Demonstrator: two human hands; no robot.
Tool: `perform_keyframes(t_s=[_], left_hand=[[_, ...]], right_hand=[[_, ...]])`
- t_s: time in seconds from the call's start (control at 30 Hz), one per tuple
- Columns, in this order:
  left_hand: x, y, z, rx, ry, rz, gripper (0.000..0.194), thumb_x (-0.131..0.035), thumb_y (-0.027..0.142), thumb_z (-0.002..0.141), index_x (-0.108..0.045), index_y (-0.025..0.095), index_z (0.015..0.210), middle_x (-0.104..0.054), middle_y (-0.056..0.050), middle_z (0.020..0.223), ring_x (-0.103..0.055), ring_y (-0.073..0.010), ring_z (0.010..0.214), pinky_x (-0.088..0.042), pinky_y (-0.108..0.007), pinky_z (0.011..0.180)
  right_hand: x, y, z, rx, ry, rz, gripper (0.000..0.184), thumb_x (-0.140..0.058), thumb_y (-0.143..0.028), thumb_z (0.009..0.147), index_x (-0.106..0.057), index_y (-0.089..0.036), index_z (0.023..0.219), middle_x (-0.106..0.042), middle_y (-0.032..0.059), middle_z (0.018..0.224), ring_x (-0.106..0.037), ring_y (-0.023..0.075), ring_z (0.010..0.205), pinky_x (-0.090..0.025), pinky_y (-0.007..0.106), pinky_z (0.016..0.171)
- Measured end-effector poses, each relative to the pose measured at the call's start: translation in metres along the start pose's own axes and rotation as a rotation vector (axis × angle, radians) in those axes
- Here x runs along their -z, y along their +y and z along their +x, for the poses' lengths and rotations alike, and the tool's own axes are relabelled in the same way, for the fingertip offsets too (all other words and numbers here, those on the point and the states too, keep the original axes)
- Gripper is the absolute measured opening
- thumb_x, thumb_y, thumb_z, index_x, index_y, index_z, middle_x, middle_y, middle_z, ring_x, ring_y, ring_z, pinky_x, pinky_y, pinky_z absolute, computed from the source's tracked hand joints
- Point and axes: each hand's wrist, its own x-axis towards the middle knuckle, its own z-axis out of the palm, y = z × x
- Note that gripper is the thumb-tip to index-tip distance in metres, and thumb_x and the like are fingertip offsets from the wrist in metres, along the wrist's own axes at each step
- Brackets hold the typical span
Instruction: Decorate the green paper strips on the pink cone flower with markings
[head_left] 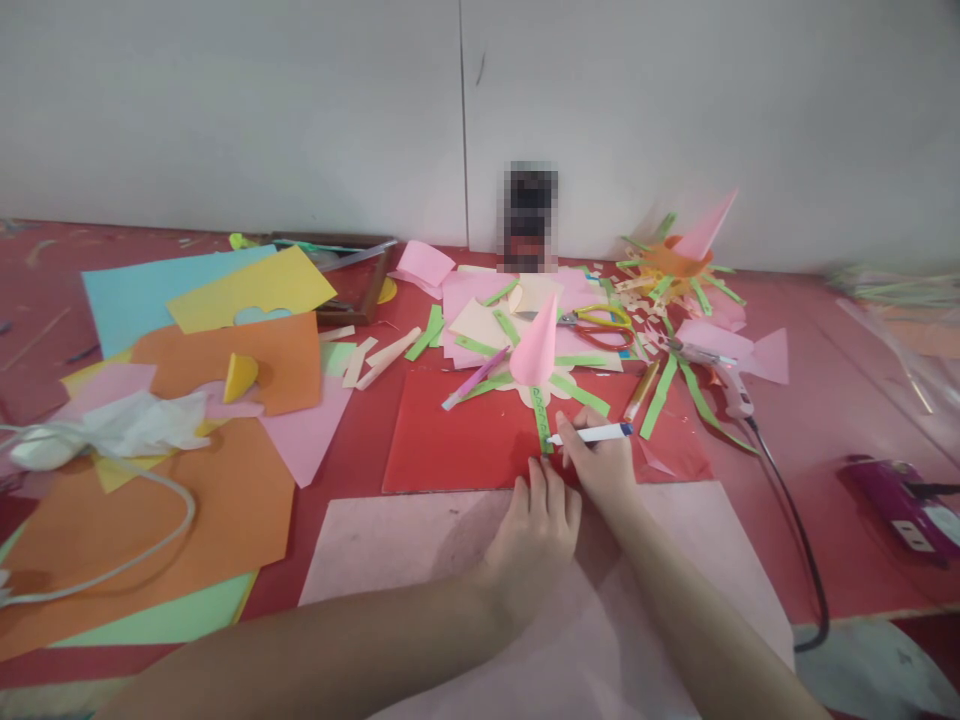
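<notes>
My right hand grips a white pen with a blue cap, its tip on a green paper strip. That strip hangs down from a paper flower with a pink cone and green strips, lying on a red sheet. My left hand lies with fingers stretched out, fingertips pressing the lower end of the green strip and the red sheet's near edge. Both forearms rest over a pale pink sheet.
Orange, yellow and blue sheets lie at left, with white plastic and a white cable. Scissors, a glue gun with black cord, a second cone flower and paper scraps lie behind. A magenta device sits far right.
</notes>
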Motion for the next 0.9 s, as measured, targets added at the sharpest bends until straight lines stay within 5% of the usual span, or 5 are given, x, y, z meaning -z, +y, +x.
perform_keyframes(t_s=[0.9], left_hand=[[-0.0024,0.0005,-0.0011,0.001,0.011,-0.032,0.025,-0.041,0.009,0.082,-0.057,0.005,0.1,-0.061,-0.022,0.109,-0.057,-0.0283,0.103,-0.049,-0.036,0.081]], right_hand=[[0.0006,-0.0025,0.003,0.052,0.021,-0.074,0.03,-0.045,-0.029,0.078,-0.029,-0.022,0.054,-0.035,-0.0066,0.045,-0.037,0.0093,0.044,-0.03,0.022,0.045]])
